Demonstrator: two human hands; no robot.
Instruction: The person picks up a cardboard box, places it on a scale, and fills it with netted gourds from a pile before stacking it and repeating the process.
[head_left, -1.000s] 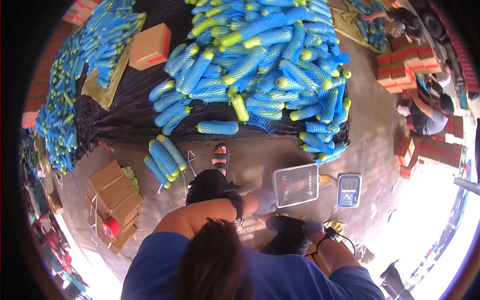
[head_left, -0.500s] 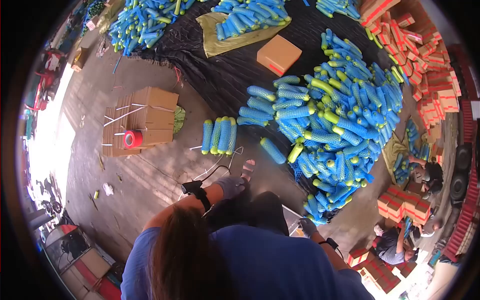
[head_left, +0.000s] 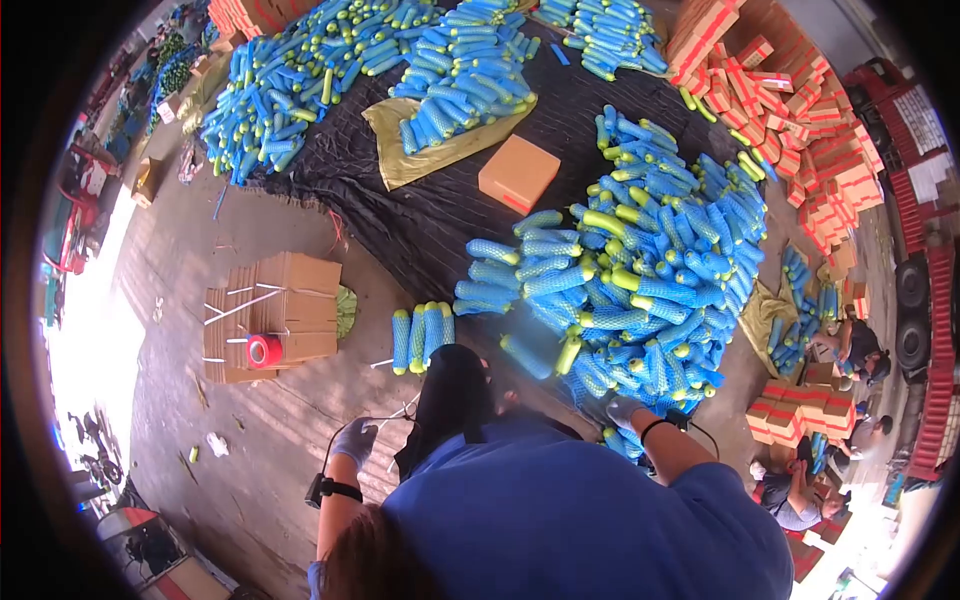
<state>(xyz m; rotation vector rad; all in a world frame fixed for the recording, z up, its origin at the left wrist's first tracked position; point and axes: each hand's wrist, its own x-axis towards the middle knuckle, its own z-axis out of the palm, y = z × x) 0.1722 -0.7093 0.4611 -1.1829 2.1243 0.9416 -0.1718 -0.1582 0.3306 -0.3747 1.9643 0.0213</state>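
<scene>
My left hand (head_left: 355,440), in a grey glove, is low over the floor beside my dark-clothed leg, near a thin white strap; its finger shape is too small to make out. My right hand (head_left: 622,408), also gloved, is at the lower edge of a big pile of green vegetables in blue net sleeves (head_left: 650,290). Its fingertips blend into the pile, so any grip is unclear. Several sleeved vegetables (head_left: 423,337) stand side by side on the floor in front of my leg. One blurred sleeved vegetable (head_left: 528,355) lies at the pile's near left edge.
Flattened cartons (head_left: 300,300) with a red tape roll (head_left: 264,350) are at the left. A closed box (head_left: 519,174) sits on the black sheet (head_left: 350,160). More sleeved vegetables lie beyond. Red-taped boxes (head_left: 800,130) are heaped at right, with people (head_left: 800,500) at lower right.
My left hand has moved left and down from beside my foot. My right hand has risen to the pile's edge. My body leans further forward, and the view has shifted.
</scene>
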